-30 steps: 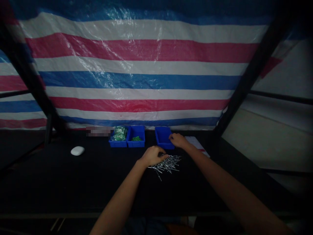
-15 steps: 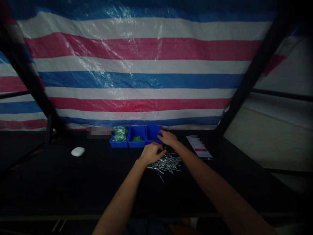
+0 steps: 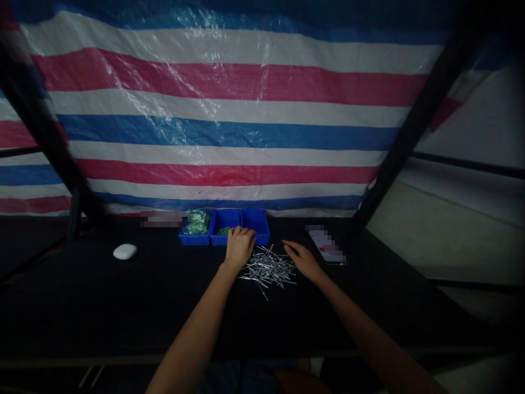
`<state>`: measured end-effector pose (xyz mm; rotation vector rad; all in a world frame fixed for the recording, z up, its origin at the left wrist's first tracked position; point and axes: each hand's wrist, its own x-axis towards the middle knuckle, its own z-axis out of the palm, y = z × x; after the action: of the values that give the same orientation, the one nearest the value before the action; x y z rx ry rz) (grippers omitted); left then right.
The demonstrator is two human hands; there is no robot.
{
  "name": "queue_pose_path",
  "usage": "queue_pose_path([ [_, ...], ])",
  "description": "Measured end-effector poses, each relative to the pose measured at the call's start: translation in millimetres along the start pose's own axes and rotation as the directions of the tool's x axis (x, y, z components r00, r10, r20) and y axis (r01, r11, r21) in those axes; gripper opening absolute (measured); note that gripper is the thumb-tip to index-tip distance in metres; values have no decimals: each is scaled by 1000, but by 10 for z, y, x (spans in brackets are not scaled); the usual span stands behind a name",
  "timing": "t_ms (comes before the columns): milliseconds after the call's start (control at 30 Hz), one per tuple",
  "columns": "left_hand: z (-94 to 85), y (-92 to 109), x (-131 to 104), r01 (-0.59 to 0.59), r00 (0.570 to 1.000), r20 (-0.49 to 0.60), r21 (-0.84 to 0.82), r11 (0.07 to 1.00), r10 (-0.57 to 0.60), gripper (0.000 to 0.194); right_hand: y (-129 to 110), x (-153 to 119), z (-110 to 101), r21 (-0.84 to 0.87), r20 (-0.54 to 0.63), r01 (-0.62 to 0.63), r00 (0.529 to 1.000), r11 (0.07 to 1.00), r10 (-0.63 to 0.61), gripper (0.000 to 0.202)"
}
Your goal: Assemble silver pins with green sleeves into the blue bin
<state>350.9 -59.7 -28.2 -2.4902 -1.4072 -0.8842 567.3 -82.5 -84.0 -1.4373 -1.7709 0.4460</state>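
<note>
Three blue bins stand side by side at the table's back: the left bin [image 3: 195, 239] holds a bag of green pieces, the middle bin [image 3: 223, 240] some loose green pieces, and the right bin [image 3: 255, 219] shows nothing inside. My left hand [image 3: 240, 247] is at the front of the middle and right bins, fingers bent; its fingertips and anything in them are hidden. In front of the bins lies a loose pile of thin silver metal rods [image 3: 270, 267]. Just right of the pile, my right hand [image 3: 301, 260] has its fingers apart and holds nothing visible.
A white rounded object [image 3: 125, 251] lies on the black table [image 3: 123, 306] at the left. A pale flat sheet or card [image 3: 326, 245] lies right of the pile. Striped plastic sheeting [image 3: 229, 137] hangs behind, between dark slanted posts.
My left hand has moved left and up from the pile to the middle and right bins. My right hand has drawn back from the right bin to the pile's right side. The view has shifted slightly.
</note>
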Motion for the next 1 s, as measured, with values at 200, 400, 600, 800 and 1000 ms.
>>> queue_pose_path([
  [200,12,19,-3,-1,1000,6,50,999,1,22,-185,-1,200,-45,55,117,992,992,-114,39],
  [400,21,27,4,24,1000,12,41,999,-24,21,-326,-80,253,6,100,153,983,988,-153,38],
  [600,-64,90,6,48,998,-37,-132,990,-53,20,-368,-109,136,91,43,140,989,986,-145,35],
  [800,-419,134,-254,4,987,-147,-386,922,-66,19,-275,-233,-261,-48,34,100,995,994,-98,26],
  [1000,-666,-97,-762,84,978,206,-269,959,-28,22,-310,-356,-364,-47,131,80,989,996,-73,24],
])
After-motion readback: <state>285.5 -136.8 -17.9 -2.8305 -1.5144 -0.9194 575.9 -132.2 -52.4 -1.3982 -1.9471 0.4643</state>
